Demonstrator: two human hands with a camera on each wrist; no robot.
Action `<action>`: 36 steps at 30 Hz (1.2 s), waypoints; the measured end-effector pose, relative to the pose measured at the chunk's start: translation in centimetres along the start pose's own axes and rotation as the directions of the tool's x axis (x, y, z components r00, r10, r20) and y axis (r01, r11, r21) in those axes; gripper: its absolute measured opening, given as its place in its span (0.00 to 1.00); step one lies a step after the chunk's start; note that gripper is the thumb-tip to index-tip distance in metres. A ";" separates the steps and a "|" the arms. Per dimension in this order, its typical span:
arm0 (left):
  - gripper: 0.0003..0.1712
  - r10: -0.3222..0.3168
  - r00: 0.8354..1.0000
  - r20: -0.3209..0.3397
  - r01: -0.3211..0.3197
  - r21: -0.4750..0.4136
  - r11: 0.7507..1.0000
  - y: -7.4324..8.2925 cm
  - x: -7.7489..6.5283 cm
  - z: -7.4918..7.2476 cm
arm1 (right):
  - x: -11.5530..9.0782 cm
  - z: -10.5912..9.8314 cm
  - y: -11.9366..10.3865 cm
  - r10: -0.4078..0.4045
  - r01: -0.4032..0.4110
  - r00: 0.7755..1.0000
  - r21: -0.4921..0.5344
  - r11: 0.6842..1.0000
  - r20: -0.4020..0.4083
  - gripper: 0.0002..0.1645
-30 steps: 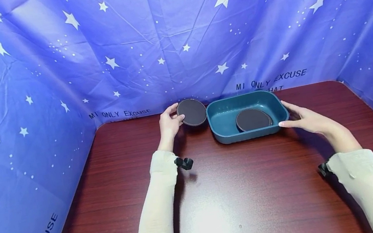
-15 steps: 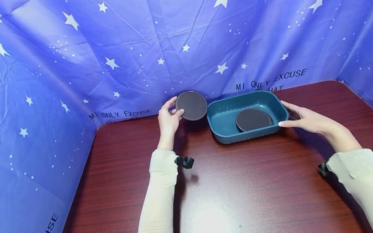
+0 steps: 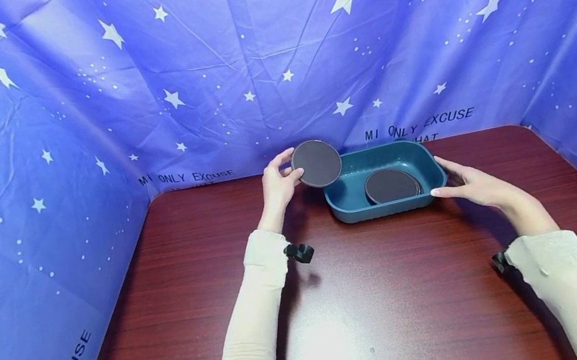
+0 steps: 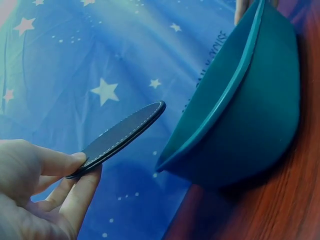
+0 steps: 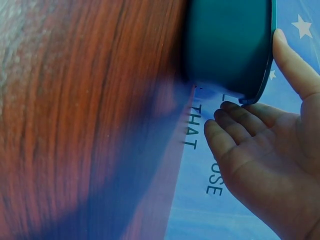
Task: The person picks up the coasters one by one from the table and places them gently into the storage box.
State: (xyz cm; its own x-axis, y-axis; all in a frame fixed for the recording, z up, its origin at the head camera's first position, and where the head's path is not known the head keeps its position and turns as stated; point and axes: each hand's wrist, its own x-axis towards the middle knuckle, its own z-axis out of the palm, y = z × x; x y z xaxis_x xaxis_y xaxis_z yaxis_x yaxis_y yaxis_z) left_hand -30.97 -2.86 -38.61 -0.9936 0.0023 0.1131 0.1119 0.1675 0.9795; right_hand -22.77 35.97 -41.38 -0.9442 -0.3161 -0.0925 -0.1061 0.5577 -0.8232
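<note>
A round dark coaster with pale stitching along its edge is pinched between the thumb and fingers of my left hand. It is held up and tilted, at the left end of a teal plastic basin; in the left wrist view the coaster is apart from the basin's rim. Inside the basin more dark round coasters lie stacked; how many is hidden. My right hand rests at the basin's right end, thumb touching the rim, fingers fairly straight in the right wrist view.
The basin stands near the far edge of a glossy reddish-brown wooden table. Blue cloth with white stars hangs behind and along both sides. A small black clip sits on the left cuff, another black clip on the right.
My left hand has lifted the coaster and carried it right, so it now overlaps the basin's left end in the head view. My right hand and the basin stay in place.
</note>
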 end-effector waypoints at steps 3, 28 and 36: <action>0.31 0.001 1.000 0.020 -0.001 -0.003 1.000 0.0 -0.2 0.7 | 0.0 0.0 0.0 0.000 0.000 1.000 -0.002 1.000 0.000 0.53; 0.29 -0.001 0.979 0.203 -0.019 0.096 0.995 0.7 -1.8 6.8 | 0.1 0.0 0.3 -0.013 0.013 1.000 0.005 1.000 0.003 0.53; 0.28 -0.015 0.963 0.269 -0.030 0.161 0.987 0.8 -2.1 8.9 | 0.1 0.0 0.2 -0.002 0.002 1.000 0.000 1.000 0.002 0.53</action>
State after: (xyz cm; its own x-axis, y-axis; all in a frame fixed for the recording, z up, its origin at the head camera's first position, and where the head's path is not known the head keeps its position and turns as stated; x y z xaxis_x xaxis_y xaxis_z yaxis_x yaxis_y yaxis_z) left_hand -28.95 6.06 -39.56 -0.9631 0.2646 0.0495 0.1371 0.3236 0.9362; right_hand -22.86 36.07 -41.60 -0.9434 -0.3187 -0.0918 -0.1079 0.5567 -0.8237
